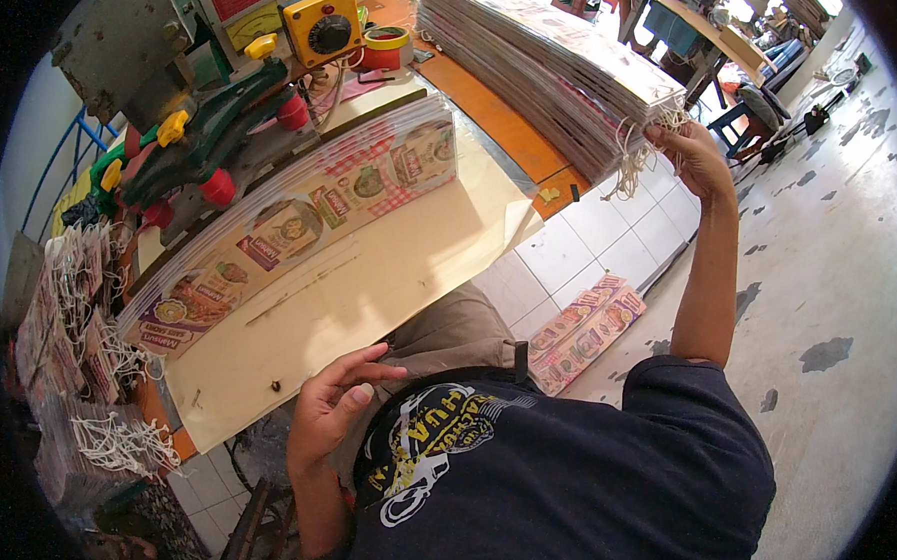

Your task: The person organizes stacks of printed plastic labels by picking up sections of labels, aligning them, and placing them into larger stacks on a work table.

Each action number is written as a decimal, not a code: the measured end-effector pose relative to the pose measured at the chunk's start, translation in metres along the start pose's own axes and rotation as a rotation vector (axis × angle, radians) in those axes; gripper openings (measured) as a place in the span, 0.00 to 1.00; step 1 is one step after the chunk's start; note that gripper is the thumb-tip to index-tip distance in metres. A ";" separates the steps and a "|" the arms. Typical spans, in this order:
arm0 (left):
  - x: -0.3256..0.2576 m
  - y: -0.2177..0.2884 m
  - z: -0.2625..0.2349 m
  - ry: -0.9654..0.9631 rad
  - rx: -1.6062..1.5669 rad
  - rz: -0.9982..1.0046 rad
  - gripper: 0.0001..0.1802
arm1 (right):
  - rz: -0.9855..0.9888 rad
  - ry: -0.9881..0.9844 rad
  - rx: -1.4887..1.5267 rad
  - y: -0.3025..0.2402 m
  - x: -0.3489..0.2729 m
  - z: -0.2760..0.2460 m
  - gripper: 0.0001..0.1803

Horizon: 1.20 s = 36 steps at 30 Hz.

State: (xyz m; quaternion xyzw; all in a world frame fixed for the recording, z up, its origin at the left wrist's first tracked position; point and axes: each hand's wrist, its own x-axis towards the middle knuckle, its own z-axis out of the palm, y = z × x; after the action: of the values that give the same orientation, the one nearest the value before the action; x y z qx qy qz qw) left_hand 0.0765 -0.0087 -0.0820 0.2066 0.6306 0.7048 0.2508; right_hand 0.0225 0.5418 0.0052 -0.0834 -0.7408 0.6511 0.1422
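Worktable: cream paper-like sheet over an orange-edged top (pixel 409 263), middle of frame; you sit at its lower edge.
Tall stack: long flat pile of thin, glossy, pink-and-white printed sheets (pixel 548 74), upper centre to upper right. Your right hand is at its near end.
Handling there: best to take cords close to the sheet edge, not by loose tails; separate tangles before pulling; pull level so upper layers don't skew. Your free hand could steady the pile.
Stack look: many layers, edges fairly even, see-through plastic-like sheen; corded end messy.
Clamp machine: dark green arms with red knobs and yellow wing-shaped grips (pixel 230 120), upper left.
Table row: overlapping glossy sheets with red-checked food prints (pixel 301 219), slanting across centre left, alongside the machine.
Side bundles: printed pieces with white cord loops (pixel 80 349), left edge.
Floor piece: flat pink-and-purple printed pieces (pixel 588 331), right of centre, on tiles.
Right hand: bent fingers and thumb drawn in at the stack corner (pixel 692 159); can't tell if cord or sheet is between.
Left hand: spread, holding nothing visible, by your lap (pixel 333 405).
Cords: thin white strings, knotted-looking, dangling (pixel 628 173), just beside your right fingers.
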 end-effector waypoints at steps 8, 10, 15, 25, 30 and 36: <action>-0.003 -0.004 -0.002 0.021 0.001 -0.004 0.33 | 0.023 0.101 -0.074 0.014 0.002 -0.006 0.29; -0.002 -0.003 -0.002 0.020 0.002 -0.009 0.33 | 0.032 0.106 -0.066 0.020 0.002 -0.008 0.29; -0.001 -0.003 -0.002 0.017 0.006 -0.016 0.31 | 0.007 0.114 -0.095 0.027 -0.003 -0.006 0.26; -0.001 -0.005 0.000 0.023 -0.008 -0.027 0.29 | -0.130 0.358 0.015 0.047 -0.027 0.052 0.21; -0.004 -0.010 -0.002 0.016 -0.023 -0.016 0.27 | -0.247 0.513 -0.127 0.075 -0.019 0.057 0.25; -0.008 -0.014 -0.005 0.028 -0.013 -0.005 0.27 | -0.294 0.449 -0.020 0.060 -0.025 0.093 0.34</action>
State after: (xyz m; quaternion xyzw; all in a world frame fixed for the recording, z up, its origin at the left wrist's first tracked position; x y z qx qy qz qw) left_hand 0.0812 -0.0160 -0.0967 0.1935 0.6297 0.7113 0.2449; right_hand 0.0124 0.4547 -0.0670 -0.1187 -0.7014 0.5812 0.3952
